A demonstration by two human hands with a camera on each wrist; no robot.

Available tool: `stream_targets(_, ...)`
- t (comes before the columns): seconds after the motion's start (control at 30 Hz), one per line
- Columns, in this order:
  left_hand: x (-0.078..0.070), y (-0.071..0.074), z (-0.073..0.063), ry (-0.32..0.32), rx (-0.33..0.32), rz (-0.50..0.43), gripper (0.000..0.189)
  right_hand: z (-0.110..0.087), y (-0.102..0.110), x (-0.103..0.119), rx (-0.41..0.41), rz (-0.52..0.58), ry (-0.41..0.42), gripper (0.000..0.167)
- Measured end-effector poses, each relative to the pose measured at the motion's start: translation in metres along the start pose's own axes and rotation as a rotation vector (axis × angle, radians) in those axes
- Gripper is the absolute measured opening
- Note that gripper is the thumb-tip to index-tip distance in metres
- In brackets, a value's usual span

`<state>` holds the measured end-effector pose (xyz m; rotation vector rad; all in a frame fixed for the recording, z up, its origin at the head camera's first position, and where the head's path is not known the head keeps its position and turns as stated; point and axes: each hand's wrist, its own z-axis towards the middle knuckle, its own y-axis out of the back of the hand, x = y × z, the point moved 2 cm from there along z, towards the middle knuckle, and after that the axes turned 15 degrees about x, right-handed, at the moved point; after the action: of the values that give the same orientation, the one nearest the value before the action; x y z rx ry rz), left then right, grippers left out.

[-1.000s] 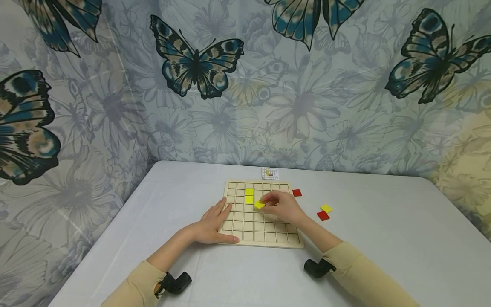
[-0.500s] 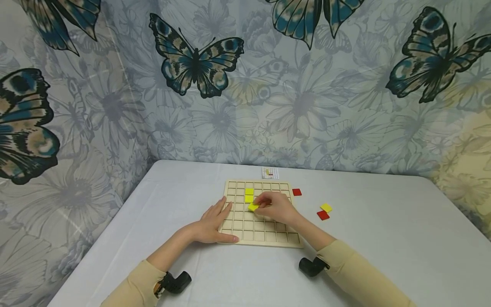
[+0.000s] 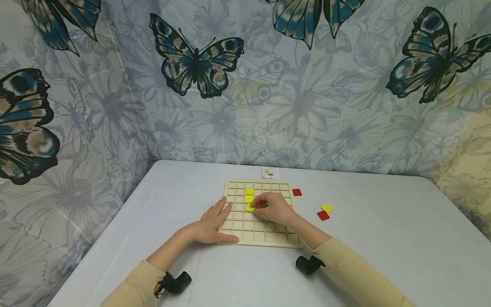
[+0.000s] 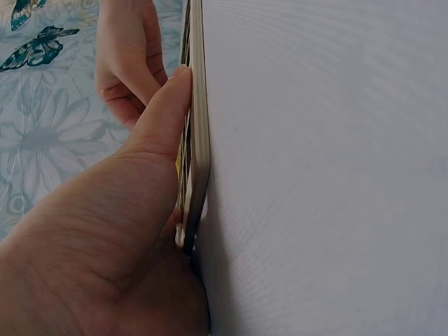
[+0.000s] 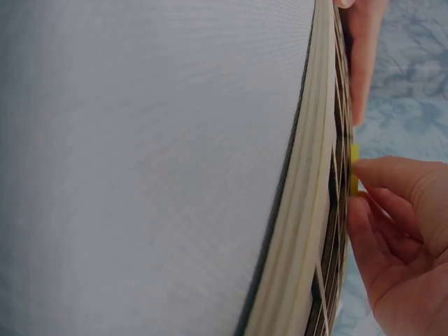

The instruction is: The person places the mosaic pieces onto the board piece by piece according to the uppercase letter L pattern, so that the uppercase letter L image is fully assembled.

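Observation:
A pale wooden grid board (image 3: 264, 235) lies on the white table. Two yellow square tiles sit in its cells one below the other, the upper yellow tile (image 3: 249, 192) and the lower yellow tile (image 3: 249, 198). My right hand (image 3: 273, 208) pinches a third yellow tile (image 3: 249, 208) by its right side at the cell just below them; the right wrist view shows this tile (image 5: 355, 152) at the board's surface between thumb and finger. With spread fingers, my left hand (image 3: 211, 224) rests on the board's left edge, its thumb (image 4: 168, 105) along the front left corner.
Right of the board lie a red tile (image 3: 297, 192), a yellow tile (image 3: 326, 208) and another red tile (image 3: 323, 215) touching it. Behind the board is a small printed grid card (image 3: 270, 173). A butterfly-patterned cloth (image 3: 230, 128) hangs beyond the table.
My right hand has moved left across the board with the yellow tile, bringing it down under the two seated yellow tiles. The left hand has stayed in place.

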<state>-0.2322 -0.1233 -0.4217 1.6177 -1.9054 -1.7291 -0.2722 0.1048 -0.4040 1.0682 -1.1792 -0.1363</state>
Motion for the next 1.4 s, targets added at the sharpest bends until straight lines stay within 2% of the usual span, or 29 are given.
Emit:
stream_targets(0.53,-0.001,0.0,-0.001,0.013,0.003,-0.004,0.106,0.002,-0.002,0.001,0.006,-0.06,0.102,0.014)
stream_targets(0.93,0.001,-0.001,0.0,-0.007,0.003,-0.005,0.108,0.002,-0.002,0.002,0.026,-0.04,0.114,0.013)
stream_targets(1.07,0.001,-0.001,0.0,-0.016,-0.001,-0.008,0.109,-0.001,0.0,0.001,0.01,0.01,0.07,0.011)
stream_targets(1.4,0.0,0.0,0.0,0.005,0.003,-0.008,0.109,-0.014,0.008,-0.009,-0.037,0.167,-0.134,0.006)
